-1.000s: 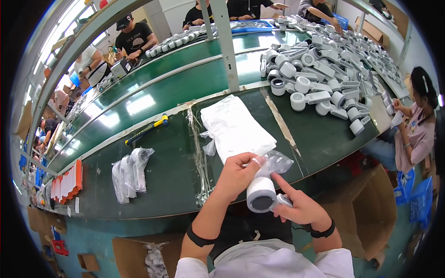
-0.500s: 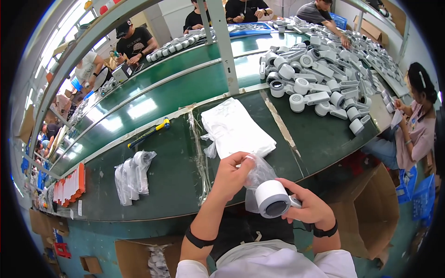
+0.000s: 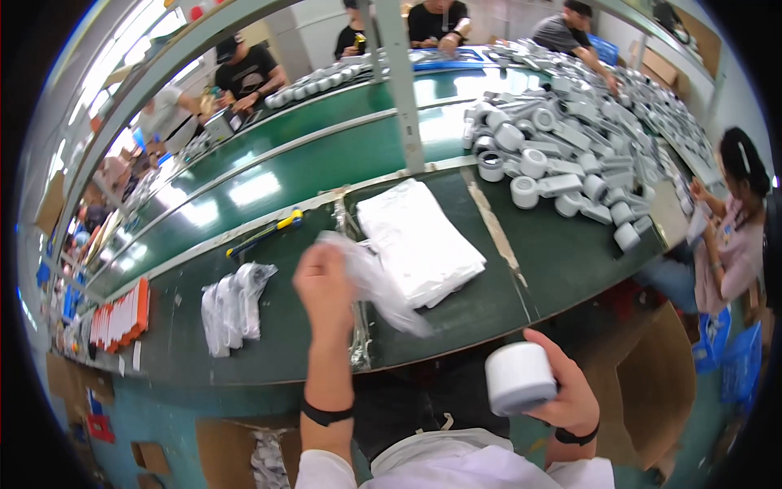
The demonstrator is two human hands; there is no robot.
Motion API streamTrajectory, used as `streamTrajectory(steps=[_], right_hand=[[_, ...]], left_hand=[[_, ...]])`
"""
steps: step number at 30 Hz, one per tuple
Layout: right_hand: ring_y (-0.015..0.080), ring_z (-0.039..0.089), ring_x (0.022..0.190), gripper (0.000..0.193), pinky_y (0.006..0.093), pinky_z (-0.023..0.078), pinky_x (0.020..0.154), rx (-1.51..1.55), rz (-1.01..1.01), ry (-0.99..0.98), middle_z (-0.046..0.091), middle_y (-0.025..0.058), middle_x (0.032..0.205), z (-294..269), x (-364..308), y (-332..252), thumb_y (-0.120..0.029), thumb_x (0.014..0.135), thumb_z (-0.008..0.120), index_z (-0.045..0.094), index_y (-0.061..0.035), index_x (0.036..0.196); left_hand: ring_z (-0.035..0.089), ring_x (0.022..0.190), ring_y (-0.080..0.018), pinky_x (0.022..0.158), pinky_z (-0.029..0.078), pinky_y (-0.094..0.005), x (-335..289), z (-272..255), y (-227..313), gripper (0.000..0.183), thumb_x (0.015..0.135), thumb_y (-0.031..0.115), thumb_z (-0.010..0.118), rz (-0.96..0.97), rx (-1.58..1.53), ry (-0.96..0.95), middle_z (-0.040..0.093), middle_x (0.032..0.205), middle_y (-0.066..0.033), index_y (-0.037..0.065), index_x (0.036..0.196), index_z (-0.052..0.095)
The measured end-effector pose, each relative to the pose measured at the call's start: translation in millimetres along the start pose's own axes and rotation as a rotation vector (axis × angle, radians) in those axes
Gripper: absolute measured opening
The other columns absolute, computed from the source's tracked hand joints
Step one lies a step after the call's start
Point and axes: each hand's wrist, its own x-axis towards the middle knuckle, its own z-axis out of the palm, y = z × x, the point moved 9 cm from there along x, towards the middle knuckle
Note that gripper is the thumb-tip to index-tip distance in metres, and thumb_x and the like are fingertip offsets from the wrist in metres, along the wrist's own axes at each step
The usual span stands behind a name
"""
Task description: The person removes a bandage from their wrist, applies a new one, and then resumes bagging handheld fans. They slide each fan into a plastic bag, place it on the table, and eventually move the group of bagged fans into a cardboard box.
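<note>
My right hand (image 3: 570, 393) is wrapped round a white and grey handheld device with a drum-shaped head (image 3: 518, 375), held in front of me past the table's near edge. Its handle is hidden by my fingers and palm. Pinched in the closed fingers of my left hand (image 3: 323, 281) is a clear plastic bag (image 3: 381, 295), which trails to the right, blurred and limp. Just beyond it lies a stack of white plastic bags (image 3: 419, 240). To the left, several bagged devices (image 3: 235, 308) rest side by side on the green table (image 3: 175, 346).
A large heap of loose devices (image 3: 562, 155) covers the far right. A yellow-and-black tool (image 3: 265, 232) and orange-edged cards (image 3: 120, 316) lie left. Open cardboard boxes (image 3: 639, 383) flank me below. A metal post (image 3: 403, 106) rises beyond the bags; several co-workers sit around.
My left hand has swung left with the plastic bag, away from the device. The right hand has moved slightly right and down, turning the device's head so its white side shows more.
</note>
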Motion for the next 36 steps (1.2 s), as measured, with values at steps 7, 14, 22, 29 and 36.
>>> streamTrajectory(steps=[7, 14, 22, 29, 36], right_hand=[[0.0148, 0.065, 0.07, 0.069, 0.0277, 0.053, 0.057, 0.288, 0.154, 0.008, 0.066, 0.0114, 0.1, 23.8, 11.9, 34.1, -0.003, 0.073, 0.074, 0.044, 0.0048, 0.135], [0.0123, 0.064, 0.068, 0.07, 0.0259, 0.052, 0.058, 0.247, 0.294, -0.303, 0.066, 0.0085, 0.092, 95.8, 58.1, 52.3, -0.001, 0.075, 0.07, 0.043, 0.0029, 0.139], [0.0101, 0.063, 0.072, 0.07, 0.0255, 0.052, 0.063, 0.226, 0.186, -0.508, 0.066, 0.007, 0.09, 158.2, 84.7, 39.2, -0.001, 0.08, 0.071, 0.038, -0.0008, 0.142], [0.0208, 0.069, 0.091, 0.065, 0.0314, 0.051, 0.081, 0.109, 0.131, -0.353, 0.07, 0.0166, 0.101, 180.0, 121.9, 24.6, -0.019, 0.078, 0.078, 0.048, -0.0004, 0.133], [0.012, 0.064, 0.074, 0.048, 0.0285, 0.052, 0.069, 0.007, 0.101, 0.0, 0.069, 0.0076, 0.086, 140.9, 144.9, 34.6, -0.015, 0.077, 0.078, 0.06, 0.0018, 0.118]], left_hand=[[0.062, 0.074, -0.031, 0.068, 0.05, -0.0387, 8.0, -139.6, 85.7, 0.013, 0.091, 0.013, 0.057, 0.77, 0.979, 0.284, 0.065, 0.091, -0.0128, 0.003, 0.098, 0.062], [0.064, 0.066, -0.024, 0.065, 0.051, -0.0351, 21.3, -197.9, 31.2, 0.017, 0.088, 0.016, 0.061, 0.084, 1.157, -0.094, 0.067, 0.076, -0.0128, 0.0, 0.086, 0.066], [0.067, 0.071, -0.015, 0.06, 0.054, -0.0259, 2.9, -172.8, -0.5, 0.017, 0.098, 0.013, 0.053, -0.334, 0.378, -0.15, 0.069, 0.104, -0.0117, -0.002, 0.105, 0.057], [0.066, 0.08, -0.0138, 0.068, 0.057, -0.0283, -24.9, -87.7, -7.3, 0.015, 0.098, 0.014, 0.056, -0.444, 0.013, -0.251, 0.063, 0.122, -0.0109, -0.001, 0.102, 0.056], [0.063, 0.078, -0.0096, 0.065, 0.053, -0.0244, -30.0, -71.3, -20.7, 0.014, 0.095, 0.012, 0.059, -0.447, -0.01, -0.306, 0.067, 0.106, -0.0078, 0.0, 0.101, 0.061]])
